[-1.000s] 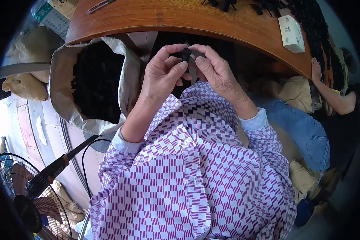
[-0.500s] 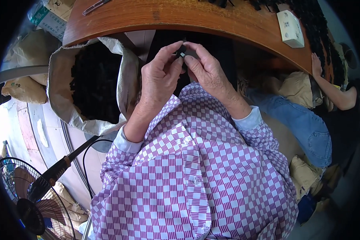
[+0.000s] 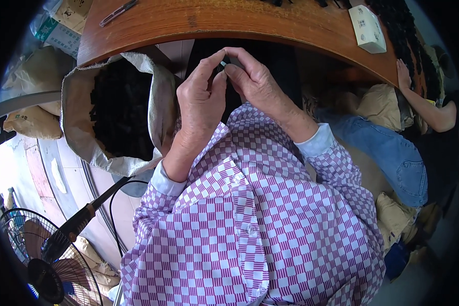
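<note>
Above my lap, just short of the table edge, my two hands meet at the fingertips. Between them sits a small dark piece with a pale, shiny end (image 3: 223,64); its kind is too small to tell. My left hand (image 3: 203,99) pinches it from the left, with thumb and index finger bent toward each other. Thumb and index finger of my right hand (image 3: 260,84) close on it from the other side. Fingers hide most of the piece. To the left of my left hand stands a white woven sack (image 3: 155,97) filled with black pieces (image 3: 122,109).
The wooden table (image 3: 209,23) carries a pen-like tool (image 3: 118,13), a white box (image 3: 368,30) and heaps of black pieces (image 3: 403,46). A standing fan (image 3: 48,275) is at lower left. Another person's arm (image 3: 428,104) rests at the table's right edge, near brown paper bags (image 3: 380,109).
Both hands have shifted slightly left and up, still together. The held piece has turned and shows less between the fingers. The view has tilted a little.
</note>
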Demonstrator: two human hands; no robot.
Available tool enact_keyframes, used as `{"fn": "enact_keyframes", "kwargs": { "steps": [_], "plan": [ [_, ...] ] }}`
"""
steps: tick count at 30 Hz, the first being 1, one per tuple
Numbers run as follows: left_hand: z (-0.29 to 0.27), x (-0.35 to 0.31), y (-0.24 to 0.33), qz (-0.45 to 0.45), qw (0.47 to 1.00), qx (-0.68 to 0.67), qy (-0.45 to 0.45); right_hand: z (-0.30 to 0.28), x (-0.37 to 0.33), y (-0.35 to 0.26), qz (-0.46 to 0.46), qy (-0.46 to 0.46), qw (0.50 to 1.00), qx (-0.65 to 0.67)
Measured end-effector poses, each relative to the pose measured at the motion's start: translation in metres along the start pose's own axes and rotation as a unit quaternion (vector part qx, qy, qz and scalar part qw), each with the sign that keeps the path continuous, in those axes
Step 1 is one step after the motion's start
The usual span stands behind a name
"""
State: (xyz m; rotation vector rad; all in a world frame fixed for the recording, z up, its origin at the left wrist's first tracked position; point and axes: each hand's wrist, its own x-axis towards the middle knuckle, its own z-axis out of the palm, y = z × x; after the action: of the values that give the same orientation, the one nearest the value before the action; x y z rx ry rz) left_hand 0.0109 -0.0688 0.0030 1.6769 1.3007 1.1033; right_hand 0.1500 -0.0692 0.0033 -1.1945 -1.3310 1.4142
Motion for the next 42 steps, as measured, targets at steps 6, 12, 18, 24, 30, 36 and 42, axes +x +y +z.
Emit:
{"fn": "enact_keyframes", "kwargs": {
  "steps": [6,12,18,24,30,36,42],
  "plan": [
    [0.005,-0.003,-0.016,0.011,0.999,0.033,0.010,0.001,0.005,0.020,-0.037,0.002,0.999,-0.025],
    [0.009,0.004,-0.012,-0.114,0.984,-0.135,-0.036,-0.007,0.002,0.018,0.006,-0.001,0.999,0.046],
    [0.005,0.007,-0.004,-0.107,0.981,-0.152,-0.047,-0.009,-0.005,0.013,0.008,-0.008,0.999,0.048],
    [0.008,0.007,-0.004,-0.067,0.992,-0.097,-0.037,-0.010,-0.008,0.001,0.025,-0.008,0.994,0.106],
    [0.009,0.006,-0.003,-0.048,0.995,-0.086,-0.030,-0.007,-0.009,0.001,0.026,0.002,0.994,0.110],
    [0.010,0.005,-0.006,-0.003,0.997,-0.062,-0.040,-0.003,-0.010,0.002,0.031,0.013,0.991,0.129],
    [0.009,0.002,-0.006,-0.070,0.987,-0.138,-0.030,-0.001,-0.011,-0.002,0.039,0.009,0.986,0.159]
  ]
}}
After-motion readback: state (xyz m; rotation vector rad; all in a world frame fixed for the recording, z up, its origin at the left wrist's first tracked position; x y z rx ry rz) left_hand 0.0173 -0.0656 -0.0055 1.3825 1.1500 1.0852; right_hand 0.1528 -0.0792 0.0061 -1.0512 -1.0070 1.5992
